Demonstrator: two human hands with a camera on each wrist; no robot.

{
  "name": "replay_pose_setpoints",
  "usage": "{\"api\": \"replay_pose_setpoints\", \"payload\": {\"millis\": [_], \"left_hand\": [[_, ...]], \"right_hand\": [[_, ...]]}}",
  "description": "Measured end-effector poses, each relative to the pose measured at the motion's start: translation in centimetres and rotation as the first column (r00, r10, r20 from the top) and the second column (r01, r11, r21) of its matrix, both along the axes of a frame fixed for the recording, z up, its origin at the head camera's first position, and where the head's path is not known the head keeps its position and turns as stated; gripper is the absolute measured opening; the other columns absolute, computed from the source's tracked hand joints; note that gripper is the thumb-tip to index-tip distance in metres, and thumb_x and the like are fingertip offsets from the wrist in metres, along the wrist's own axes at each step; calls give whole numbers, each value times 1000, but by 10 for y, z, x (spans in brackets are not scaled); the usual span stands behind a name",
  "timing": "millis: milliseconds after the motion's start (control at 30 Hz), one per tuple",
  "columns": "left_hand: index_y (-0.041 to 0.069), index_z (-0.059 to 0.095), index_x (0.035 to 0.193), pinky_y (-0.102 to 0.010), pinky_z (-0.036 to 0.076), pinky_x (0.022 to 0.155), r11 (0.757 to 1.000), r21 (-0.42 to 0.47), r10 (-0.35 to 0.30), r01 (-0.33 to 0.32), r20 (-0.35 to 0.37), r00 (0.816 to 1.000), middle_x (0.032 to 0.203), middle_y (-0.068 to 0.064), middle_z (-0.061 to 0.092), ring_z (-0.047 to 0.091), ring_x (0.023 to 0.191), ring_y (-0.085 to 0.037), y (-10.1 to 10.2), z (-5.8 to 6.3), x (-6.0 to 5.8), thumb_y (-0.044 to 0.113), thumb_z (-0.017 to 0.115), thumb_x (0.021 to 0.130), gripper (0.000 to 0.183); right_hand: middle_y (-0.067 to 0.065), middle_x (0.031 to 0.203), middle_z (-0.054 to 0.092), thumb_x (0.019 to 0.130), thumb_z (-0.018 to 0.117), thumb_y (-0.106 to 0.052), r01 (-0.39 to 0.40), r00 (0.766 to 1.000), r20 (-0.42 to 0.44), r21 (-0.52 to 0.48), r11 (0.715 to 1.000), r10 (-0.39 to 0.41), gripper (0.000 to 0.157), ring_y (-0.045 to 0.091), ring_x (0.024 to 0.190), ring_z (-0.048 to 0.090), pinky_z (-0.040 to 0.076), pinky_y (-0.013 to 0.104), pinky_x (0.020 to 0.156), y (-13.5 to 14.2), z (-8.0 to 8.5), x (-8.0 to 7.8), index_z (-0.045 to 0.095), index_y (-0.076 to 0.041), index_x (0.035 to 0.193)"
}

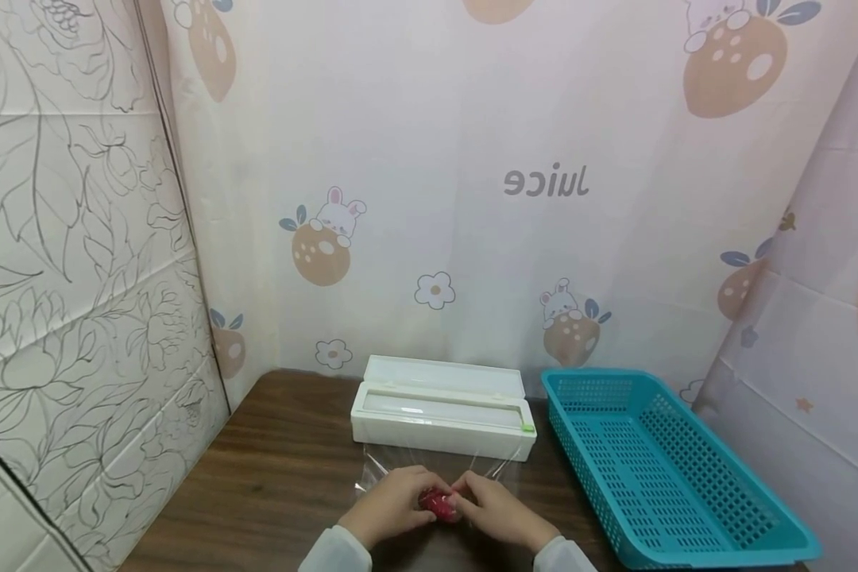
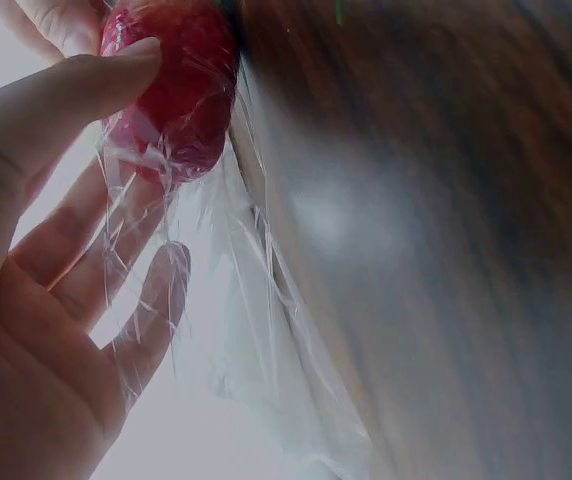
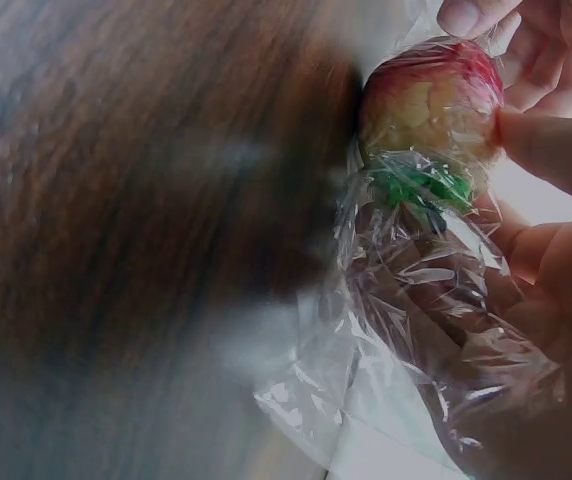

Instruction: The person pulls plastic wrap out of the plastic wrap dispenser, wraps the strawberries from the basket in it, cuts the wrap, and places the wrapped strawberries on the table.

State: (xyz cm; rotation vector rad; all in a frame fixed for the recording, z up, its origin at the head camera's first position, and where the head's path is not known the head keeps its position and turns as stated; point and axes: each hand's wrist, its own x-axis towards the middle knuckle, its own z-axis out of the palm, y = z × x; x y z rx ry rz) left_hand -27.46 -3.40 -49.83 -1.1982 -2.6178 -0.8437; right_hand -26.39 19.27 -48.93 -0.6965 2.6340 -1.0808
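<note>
Head view: worn brown tabletop, both hands low and near centre, meeting over one small fruit-like object, red where it shows between them. Left hand holds it from one side, right hand from the other, fingertips almost meeting above it. Left wrist view: thumb pressed on the red skin, the other fingers lying behind and below, so a pinch with the lower fingers spread; clear film hangs in creases across them. Right wrist view: thumb tip against the side of the object, fingers behind the film; yellow flank and green end show through the wrap, loose film gathered beyond that end. Grip from both sides probably keeps the film snug and stops the rounded shape from rolling. White dispenser box stands just beyond the hands, its long side toward the person, presumably so that film can be drawn straight out; lid tipped back toward the wall covering, leaving the top exposed. Green tab at the box's right end. Film spreads between box and hands; cannot tell whether it is joined to the roll. Turquoise basket sits to the right, out of the hands' way yet likely within reach.
</note>
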Motion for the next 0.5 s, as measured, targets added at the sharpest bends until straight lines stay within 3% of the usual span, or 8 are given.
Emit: {"api": "replay_pose_setpoints", "payload": {"millis": [167,300,500], "left_hand": [[23,73,112,-21,52,79,999,-14,42,-41,55,998,101,14,66,59,92,1,2,1,-2,14,86,78,37],[22,73,113,-21,51,81,999,-26,38,-37,54,998,103,14,66,59,93,1,3,2,-4,14,85,80,36],[20,73,115,-23,52,82,999,-39,27,-25,58,998,104,12,67,60,94,0,3,4,-8,14,83,83,34]], "right_hand": [[-10,83,60,103,57,-35,33,999,6,-1,999,-33,23,8,69,55,46,28,59,-2,-4,-2,65,-14,109],[-8,84,59,103,56,-35,47,999,-6,-20,999,-47,25,8,69,54,46,28,58,-2,-6,-2,66,-12,109],[-7,97,61,103,56,-38,69,984,-164,-3,998,-69,27,10,86,58,52,33,72,-4,-12,-3,66,-13,108]]}}
